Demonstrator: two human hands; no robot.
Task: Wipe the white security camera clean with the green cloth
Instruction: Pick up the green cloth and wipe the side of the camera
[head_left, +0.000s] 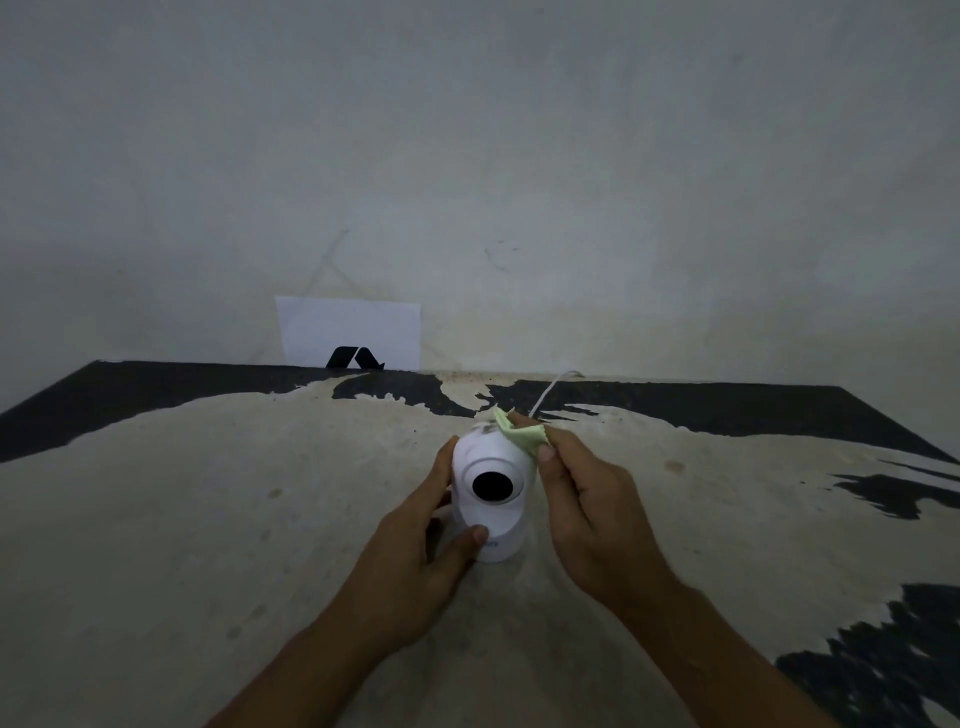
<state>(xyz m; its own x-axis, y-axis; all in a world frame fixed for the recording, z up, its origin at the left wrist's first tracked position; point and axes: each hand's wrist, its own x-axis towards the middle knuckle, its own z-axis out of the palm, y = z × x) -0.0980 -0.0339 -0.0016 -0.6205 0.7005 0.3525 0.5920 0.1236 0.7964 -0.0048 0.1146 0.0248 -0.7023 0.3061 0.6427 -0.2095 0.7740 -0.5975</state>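
The white security camera (491, 488) stands upright on the worn table (260, 519), its round black lens facing me. My left hand (423, 551) wraps around its left side and base, thumb pressed on the front of the base. My right hand (587, 509) pinches the small pale green cloth (519, 431) and presses it against the upper right of the camera's dome. Part of the cloth sticks up behind the dome. A thin white cable (550, 389) runs from behind the camera toward the table's far edge.
A white sheet of paper (348, 327) with a black logo leans on the grey wall behind the table's far edge. The tabletop is beige with peeling black patches at the back and right. Nothing else stands on it.
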